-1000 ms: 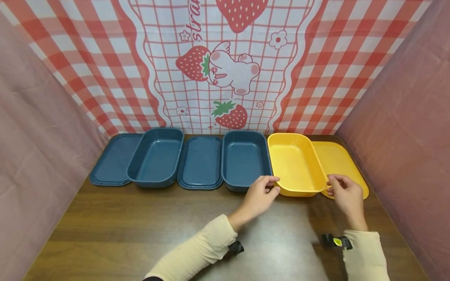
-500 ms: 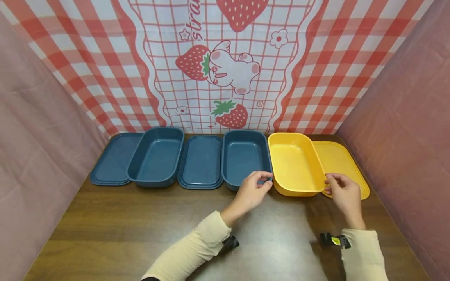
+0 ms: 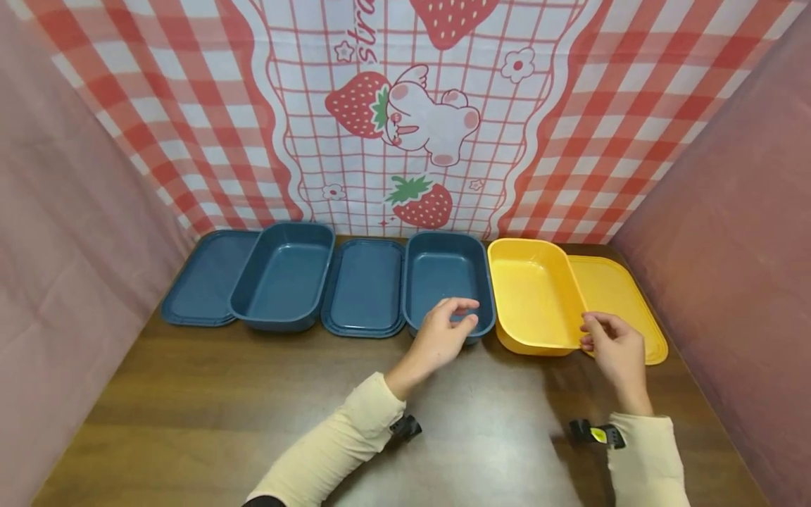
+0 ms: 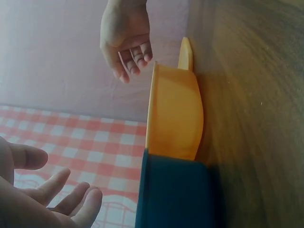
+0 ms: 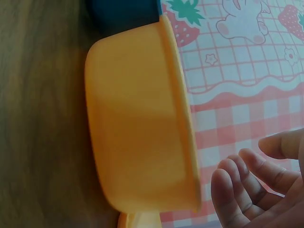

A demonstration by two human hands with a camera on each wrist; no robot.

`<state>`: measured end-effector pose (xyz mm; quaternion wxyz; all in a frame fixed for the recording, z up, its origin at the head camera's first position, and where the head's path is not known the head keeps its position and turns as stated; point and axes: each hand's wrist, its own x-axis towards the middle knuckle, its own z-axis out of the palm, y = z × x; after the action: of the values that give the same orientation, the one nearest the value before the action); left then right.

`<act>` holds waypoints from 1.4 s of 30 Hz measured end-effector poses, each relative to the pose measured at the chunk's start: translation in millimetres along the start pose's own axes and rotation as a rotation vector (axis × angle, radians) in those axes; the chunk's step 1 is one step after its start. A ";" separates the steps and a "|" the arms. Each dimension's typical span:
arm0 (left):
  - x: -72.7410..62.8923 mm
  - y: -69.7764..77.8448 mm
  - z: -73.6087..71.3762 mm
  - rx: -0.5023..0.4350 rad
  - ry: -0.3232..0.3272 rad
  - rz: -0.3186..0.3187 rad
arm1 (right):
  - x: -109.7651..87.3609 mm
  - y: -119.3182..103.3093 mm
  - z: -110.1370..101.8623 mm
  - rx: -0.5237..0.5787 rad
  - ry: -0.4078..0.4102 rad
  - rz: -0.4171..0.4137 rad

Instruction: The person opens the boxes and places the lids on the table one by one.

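My left hand point(image 3: 441, 336) hovers over the near edge of the right-hand blue box point(image 3: 446, 267), fingers loosely bent and holding nothing. In the left wrist view its fingers point(image 4: 88, 206) are spread apart from the thumb, above the level of the box rim. A yellow box point(image 3: 535, 296) stands right beside that blue one. At its near right corner is my right hand point(image 3: 617, 355), with nothing in it. The right wrist view shows these fingers point(image 5: 223, 190) loosely curved, a small gap from the yellow rim. The yellow lid point(image 3: 611, 299) lies flat, partly behind that box.
Further left in the row are a blue lid point(image 3: 366, 289), another blue box point(image 3: 285, 274) and a second blue lid point(image 3: 209, 282). A checked strawberry cloth point(image 3: 431, 127) hangs behind the wooden table point(image 3: 222, 394). Pink curtains point(image 3: 728, 211) close off both sides.
My left hand has drifted left, from the yellow box's near left corner to over the blue box. The right hand has shifted slightly left. The head view has tilted a little; boxes and lids stay put.
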<state>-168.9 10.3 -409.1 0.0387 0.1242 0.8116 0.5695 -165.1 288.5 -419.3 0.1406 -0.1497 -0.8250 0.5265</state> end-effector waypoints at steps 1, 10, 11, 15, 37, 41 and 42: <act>0.9 0.9 -1.2 0.005 -0.001 0.006 | -0.2 -1.1 0.2 -0.006 0.003 -0.005; 2.3 12.1 -15.4 0.064 0.022 0.037 | -3.2 -11.3 -0.6 -0.023 0.014 -0.070; 1.7 13.0 -16.4 0.070 0.023 0.034 | -3.8 -12.1 -1.1 -0.026 0.012 -0.073; 0.6 14.8 -19.2 0.104 0.027 0.019 | -6.3 -14.0 -2.8 -0.039 0.010 -0.078; -0.6 14.3 -38.6 0.175 0.112 0.053 | -13.3 -23.4 -5.7 -0.163 0.007 -0.158; -1.5 13.8 -44.1 0.191 0.128 0.055 | -13.8 -25.4 -3.5 -0.173 0.008 -0.193; -1.7 13.8 -45.5 0.192 0.131 0.054 | -13.8 -26.0 -3.1 -0.178 0.006 -0.201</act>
<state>-174.4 -27.4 -380.5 -0.0421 0.1117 0.8596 0.4969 -153.9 275.2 -395.5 0.1814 -0.0797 -0.8789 0.4339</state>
